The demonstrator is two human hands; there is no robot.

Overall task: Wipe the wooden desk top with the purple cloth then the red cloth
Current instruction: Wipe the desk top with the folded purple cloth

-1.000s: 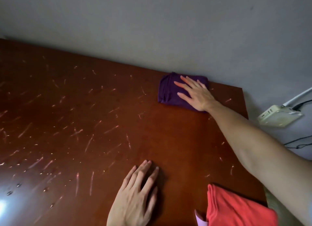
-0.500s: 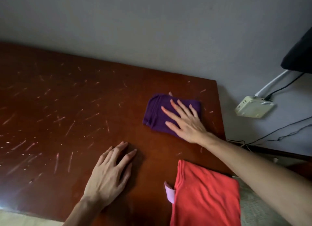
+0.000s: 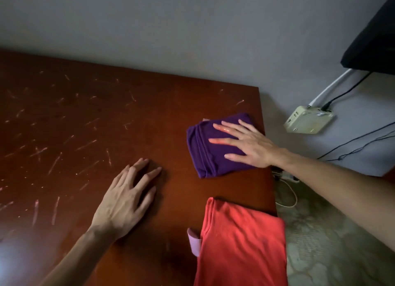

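Note:
The folded purple cloth lies near the right edge of the reddish-brown wooden desk top. My right hand presses flat on it, fingers spread and pointing left. My left hand rests flat on the bare wood to the cloth's left and nearer to me, holding nothing. The folded red cloth lies at the desk's near right corner, overhanging the edge slightly, with a pale pink tab sticking out from its left side.
Many light streaks mark the wood on the left half. A grey wall runs behind the desk. Right of the desk, a beige power strip with cables hangs on the wall, a dark object sits at top right, and patterned floor lies below.
My right hand has drawn the purple cloth from the back edge toward me along the right side of the desk. My left hand stays flat on the wood.

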